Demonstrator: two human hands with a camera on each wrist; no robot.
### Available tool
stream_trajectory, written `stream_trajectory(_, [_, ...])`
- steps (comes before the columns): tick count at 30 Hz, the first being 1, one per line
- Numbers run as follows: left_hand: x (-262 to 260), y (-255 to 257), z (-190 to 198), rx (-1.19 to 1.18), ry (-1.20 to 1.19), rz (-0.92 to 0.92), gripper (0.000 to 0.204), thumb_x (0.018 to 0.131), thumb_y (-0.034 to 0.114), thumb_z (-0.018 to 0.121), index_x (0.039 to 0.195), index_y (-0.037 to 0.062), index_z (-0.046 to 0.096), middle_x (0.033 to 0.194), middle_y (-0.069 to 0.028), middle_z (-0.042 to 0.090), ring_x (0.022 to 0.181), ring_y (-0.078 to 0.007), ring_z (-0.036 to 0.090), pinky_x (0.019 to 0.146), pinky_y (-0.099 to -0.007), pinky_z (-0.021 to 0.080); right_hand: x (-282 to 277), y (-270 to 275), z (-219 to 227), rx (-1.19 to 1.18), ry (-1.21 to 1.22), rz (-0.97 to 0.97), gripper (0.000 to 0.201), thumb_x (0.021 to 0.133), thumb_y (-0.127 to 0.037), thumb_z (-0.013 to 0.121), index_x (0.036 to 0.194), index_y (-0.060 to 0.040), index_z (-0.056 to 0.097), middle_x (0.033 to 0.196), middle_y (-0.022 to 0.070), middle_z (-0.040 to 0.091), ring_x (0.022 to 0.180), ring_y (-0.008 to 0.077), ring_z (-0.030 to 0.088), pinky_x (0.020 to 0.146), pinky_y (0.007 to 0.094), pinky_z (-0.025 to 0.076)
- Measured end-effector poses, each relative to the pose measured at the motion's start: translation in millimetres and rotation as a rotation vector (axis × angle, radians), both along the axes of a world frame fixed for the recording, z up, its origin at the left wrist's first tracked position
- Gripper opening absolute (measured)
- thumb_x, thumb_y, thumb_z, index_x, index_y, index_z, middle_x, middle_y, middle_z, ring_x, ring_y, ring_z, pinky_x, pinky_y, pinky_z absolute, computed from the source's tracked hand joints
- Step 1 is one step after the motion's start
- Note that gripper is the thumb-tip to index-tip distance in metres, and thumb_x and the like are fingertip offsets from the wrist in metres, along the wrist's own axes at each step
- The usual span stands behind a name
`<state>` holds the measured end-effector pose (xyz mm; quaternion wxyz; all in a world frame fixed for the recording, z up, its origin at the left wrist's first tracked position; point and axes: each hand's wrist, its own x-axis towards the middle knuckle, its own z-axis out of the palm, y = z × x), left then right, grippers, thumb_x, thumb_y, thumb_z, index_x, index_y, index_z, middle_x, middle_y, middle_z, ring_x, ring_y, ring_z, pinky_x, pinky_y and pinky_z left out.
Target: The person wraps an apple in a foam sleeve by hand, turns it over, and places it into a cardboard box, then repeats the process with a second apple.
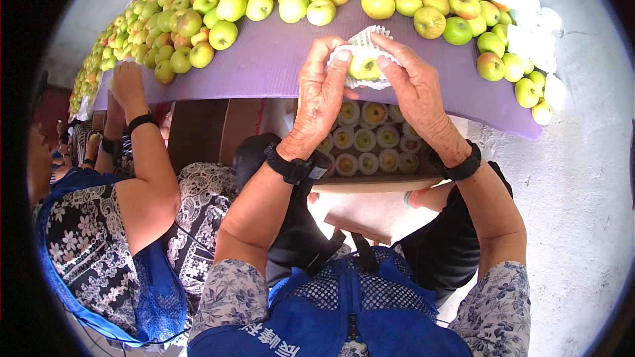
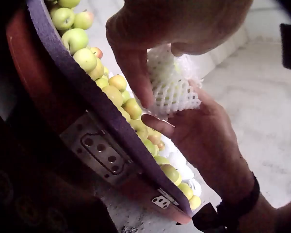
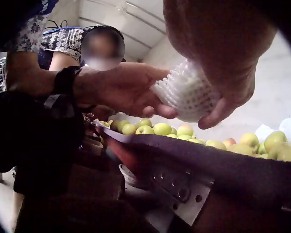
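Between both hands, over the near edge of the purple padded table, is a yellow-green apple (image 1: 364,66) in a white foam net sleeve (image 2: 173,90). The left hand (image 1: 319,92) holds it from the left, thumb lying on the sleeve's near rim. From the other side the right hand (image 1: 418,86) grips it, its thumb against the apple's exposed top. In the right wrist view, the right hand's fingers (image 3: 228,104) curve round the netting (image 3: 188,92). Below the hands, a cardboard box (image 1: 377,184) holds rows of apples in foam sleeves.
A large heap of loose apples (image 1: 321,10) spreads over the purple padded tabletop (image 1: 278,53). White foam sleeves (image 1: 529,33) are piled at the far right. To the left, another person (image 1: 149,192) sits close, one arm reaching to the heap. A white wall (image 1: 569,178) stands at right.
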<state>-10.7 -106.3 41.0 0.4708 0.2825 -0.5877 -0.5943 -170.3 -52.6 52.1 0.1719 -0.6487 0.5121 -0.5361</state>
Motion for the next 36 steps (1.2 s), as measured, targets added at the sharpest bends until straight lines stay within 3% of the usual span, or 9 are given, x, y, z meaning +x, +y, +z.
stream_trajectory(2, [-1.3,0.6,1.7,0.022,0.000,0.011,0.020,0.100,0.024,0.048,0.113,0.0080,0.051,0.099,-0.0065,0.062,0.078,-0.0131,0.064,0.053,-0.0230,0.056,0.4,0.2,-0.5,0.026,-0.022,0.006,0.030,0.094,-0.017,0.054,0.119,0.0003,0.059,0.115,0.0186,0.063,0.106,0.0291,0.062,0.091,0.0344,0.047])
stream_trajectory(4, [-2.7,1.7,3.7,0.085,-0.001,0.025,0.019,0.100,0.025,0.049,0.106,0.0063,0.051,0.084,-0.0063,0.064,0.060,-0.0122,0.064,0.045,-0.0200,0.050,2.8,1.0,0.0,0.102,-0.113,-0.004,0.028,0.095,-0.018,0.053,0.116,0.0000,0.060,0.110,0.0168,0.065,0.102,0.0234,0.062,0.089,0.0322,0.047])
stream_trajectory(7, [-2.5,-0.3,-0.3,0.141,-0.011,0.012,0.022,0.100,0.027,0.048,0.102,0.0053,0.050,0.081,-0.0076,0.065,0.057,-0.0135,0.065,0.041,-0.0206,0.049,7.5,1.3,-0.8,0.226,-0.237,-0.048,0.026,0.096,-0.018,0.051,0.113,-0.0003,0.061,0.102,0.0123,0.067,0.095,0.0152,0.060,0.085,0.0292,0.047])
stream_trajectory(11, [-2.8,0.5,-0.1,0.148,-0.058,0.022,0.026,0.101,0.030,0.045,0.100,0.0050,0.050,0.079,-0.0107,0.066,0.057,-0.0191,0.067,0.042,-0.0235,0.052,9.1,-0.3,-6.0,0.263,-0.356,-0.029,0.026,0.097,-0.019,0.050,0.110,0.0012,0.061,0.094,0.0071,0.066,0.088,0.0102,0.057,0.081,0.0264,0.047])
stream_trajectory(13, [-4.0,1.7,-0.9,0.183,-0.082,0.042,0.029,0.101,0.033,0.045,0.098,0.0039,0.050,0.078,-0.0113,0.066,0.056,-0.0192,0.066,0.042,-0.0235,0.052,11.9,-0.3,-4.8,0.268,-0.541,-0.002,0.026,0.097,-0.019,0.050,0.106,0.0030,0.060,0.089,0.0041,0.064,0.084,0.0080,0.054,0.077,0.0251,0.046])
stream_trajectory(23, [-4.9,3.0,-2.4,0.247,-0.037,0.040,0.028,0.101,0.029,0.045,0.094,0.0027,0.047,0.077,-0.0129,0.064,0.053,-0.0184,0.065,0.041,-0.0244,0.051,10.2,-2.0,-5.2,0.265,-0.505,-0.024,0.029,0.100,-0.022,0.047,0.105,0.0030,0.060,0.087,0.0028,0.062,0.081,0.0072,0.053,0.075,0.0241,0.046])
stream_trajectory(32, [-9.9,6.1,-4.7,0.235,0.145,-0.019,0.020,0.101,0.019,0.043,0.110,0.0006,0.045,0.093,-0.0158,0.062,0.065,-0.0223,0.067,0.054,-0.0292,0.059,2.4,-3.4,6.9,0.296,-0.695,-0.057,0.030,0.100,-0.026,0.046,0.108,-0.0007,0.060,0.092,0.0023,0.063,0.078,0.0069,0.060,0.064,0.0221,0.051])
stream_trajectory(34, [-12.0,12.5,1.5,0.160,0.184,-0.026,0.031,0.101,0.012,0.041,0.130,0.0019,0.040,0.104,-0.0116,0.062,0.083,-0.0189,0.067,0.065,-0.0307,0.061,0.9,-4.4,11.2,0.311,-0.793,-0.100,0.030,0.100,-0.027,0.047,0.107,-0.0006,0.060,0.091,0.0023,0.063,0.077,0.0068,0.060,0.062,0.0222,0.051])
stream_trajectory(36, [-13.5,13.9,1.1,0.129,0.193,-0.057,0.037,0.100,0.009,0.041,0.136,0.0028,0.035,0.109,-0.0117,0.061,0.088,-0.0191,0.066,0.069,-0.0318,0.061,-3.6,-7.0,8.6,0.293,-0.758,-0.110,0.030,0.100,-0.027,0.047,0.106,-0.0007,0.060,0.089,0.0022,0.063,0.077,0.0068,0.060,0.061,0.0222,0.051])
